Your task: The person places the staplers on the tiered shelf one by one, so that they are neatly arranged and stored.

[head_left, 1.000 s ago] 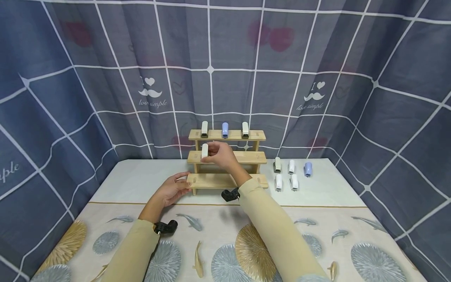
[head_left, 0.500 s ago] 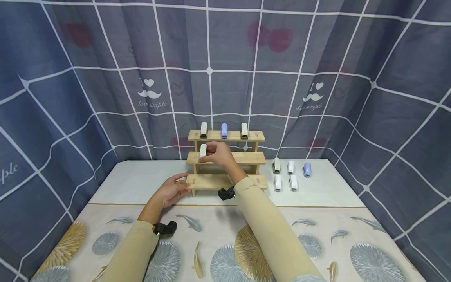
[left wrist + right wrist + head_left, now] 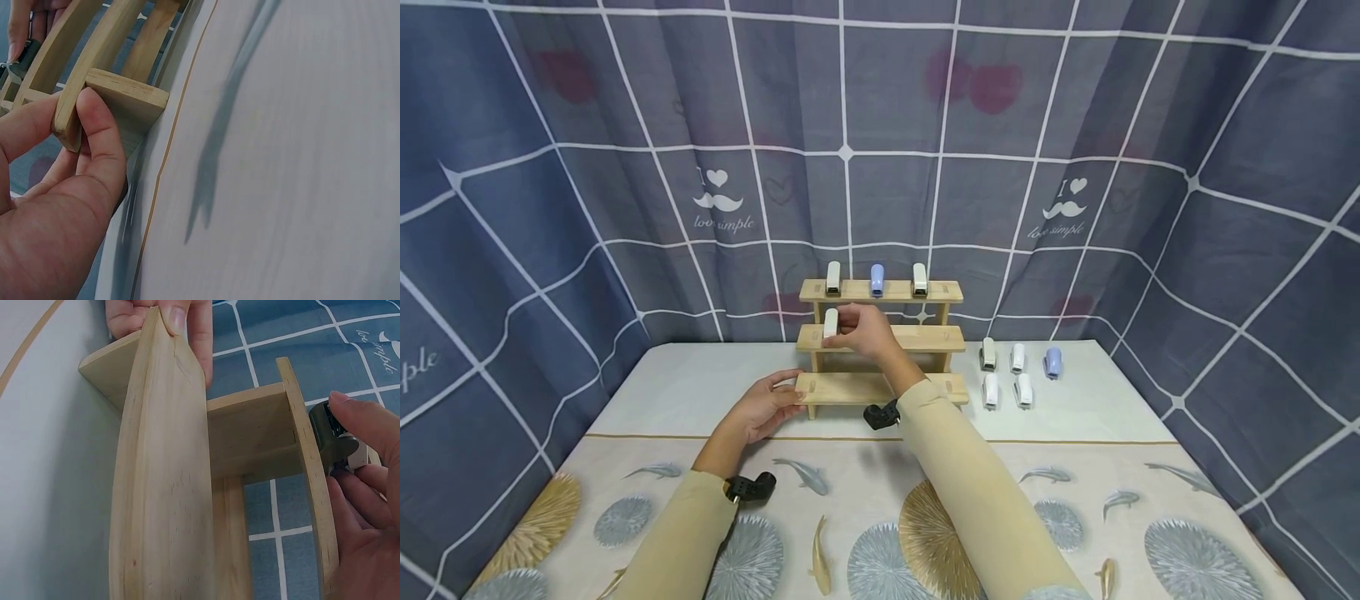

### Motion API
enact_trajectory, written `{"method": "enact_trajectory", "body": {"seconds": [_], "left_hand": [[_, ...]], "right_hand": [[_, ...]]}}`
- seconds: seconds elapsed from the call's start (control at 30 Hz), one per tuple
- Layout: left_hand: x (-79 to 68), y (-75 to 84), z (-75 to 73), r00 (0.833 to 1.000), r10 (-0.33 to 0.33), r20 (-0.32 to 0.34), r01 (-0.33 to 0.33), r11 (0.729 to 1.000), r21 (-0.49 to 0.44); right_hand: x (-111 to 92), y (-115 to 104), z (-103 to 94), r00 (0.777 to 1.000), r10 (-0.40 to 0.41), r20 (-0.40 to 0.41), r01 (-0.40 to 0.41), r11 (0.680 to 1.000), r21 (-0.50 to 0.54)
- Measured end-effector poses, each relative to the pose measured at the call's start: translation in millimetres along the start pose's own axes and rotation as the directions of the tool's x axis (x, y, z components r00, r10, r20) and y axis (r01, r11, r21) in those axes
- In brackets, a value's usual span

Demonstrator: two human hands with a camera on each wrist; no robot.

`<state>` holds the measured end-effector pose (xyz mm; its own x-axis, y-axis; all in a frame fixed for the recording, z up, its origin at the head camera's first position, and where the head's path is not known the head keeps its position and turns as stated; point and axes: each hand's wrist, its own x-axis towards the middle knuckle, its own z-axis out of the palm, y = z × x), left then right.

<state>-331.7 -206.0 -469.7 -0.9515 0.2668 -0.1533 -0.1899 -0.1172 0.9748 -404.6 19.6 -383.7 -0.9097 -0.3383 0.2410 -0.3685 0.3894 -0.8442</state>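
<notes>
A three-step wooden display stand (image 3: 910, 385) stands on the table. My left hand (image 3: 767, 406) pinches the left end of its lowest step, thumb and fingers on either side of the board (image 3: 72, 103). At the left end of the middle step, my right hand (image 3: 867, 330) holds a small pale stapler (image 3: 831, 323) between thumb and fingers. In the right wrist view, this stapler (image 3: 334, 434) looks dark green and sits right at the step's board. Along the top step stand a white stapler (image 3: 833, 278), a blue stapler (image 3: 877, 280) and another white stapler (image 3: 920, 280).
Right of the stand, several small staplers stand on the white table top (image 3: 1112, 400): a greenish one (image 3: 988, 354), white ones (image 3: 990, 391) and a blue one (image 3: 1053, 362). A checked curtain (image 3: 880, 200) hangs close behind and at both sides. A patterned cloth (image 3: 805, 533) covers the front.
My right hand has shifted the stapler slightly left on the middle step; its slight tilt of half a second ago has lessened. My left hand keeps its hold on the lowest step.
</notes>
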Motion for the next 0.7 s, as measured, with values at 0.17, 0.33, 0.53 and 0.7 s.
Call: {"method": "enact_trajectory", "body": {"seconds": [0.17, 0.33, 0.53, 0.7], "left_hand": [[-0.5, -0.8, 0.4, 1.0, -0.007, -0.002, 0.007, 1.0, 0.0], [-0.3, -0.9, 1.0, 1.0, -0.007, -0.017, 0.007, 1.0, 0.009], [0.3, -1.4, -0.6, 1.0, 0.002, -0.014, -0.002, 1.0, 0.003], [1.3, -2.0, -0.7, 1.0, 0.005, -0.017, -0.005, 1.0, 0.004]], "right_hand": [[-4.5, 0.0, -0.3, 1.0, 0.005, -0.009, -0.005, 1.0, -0.025], [-13.7, 2.5, -4.9, 0.999, 0.019, -0.035, -0.02, 0.999, -0.026], [-28.1, 11.0, -12.5, 0.998, -0.015, -0.066, 0.019, 0.998, 0.064], [-43.2, 21.5, -16.5, 0.993, -0.049, -0.104, 0.064, 0.987, 0.149]]}}
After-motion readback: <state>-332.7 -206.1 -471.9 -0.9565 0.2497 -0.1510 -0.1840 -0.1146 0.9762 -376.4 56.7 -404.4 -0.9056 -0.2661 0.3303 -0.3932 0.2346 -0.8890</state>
